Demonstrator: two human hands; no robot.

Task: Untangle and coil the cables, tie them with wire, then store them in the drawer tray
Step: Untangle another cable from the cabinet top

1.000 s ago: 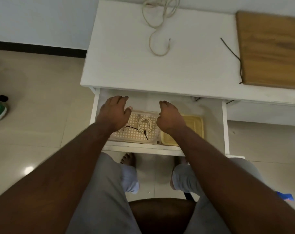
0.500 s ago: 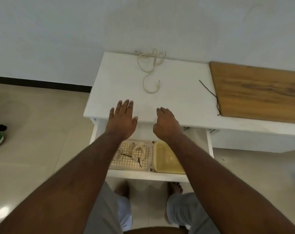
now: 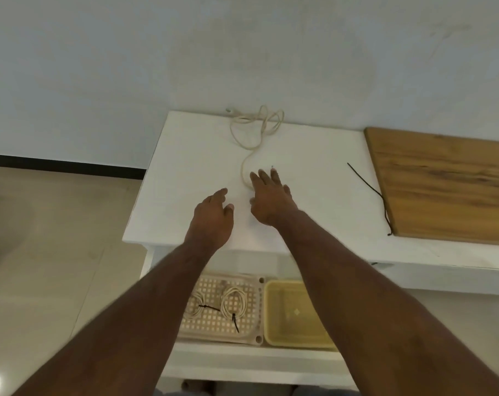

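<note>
Head view: both empty hands, left [image 3: 212, 217] and right [image 3: 269, 200], fingers spread, have risen from drawer to loose cable [image 3: 254, 130].

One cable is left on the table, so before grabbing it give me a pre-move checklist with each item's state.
1. Both hands free: left hand and right hand hold nothing: ok.
2. Loose cable within reach, right fingers at its near end: ok.
3. Cable untangled: loops overlap: not ok.
4. Tie wire available beside the wooden board: ok.
5. Drawer open, perforated tray holding two tied coils: ok.
</note>
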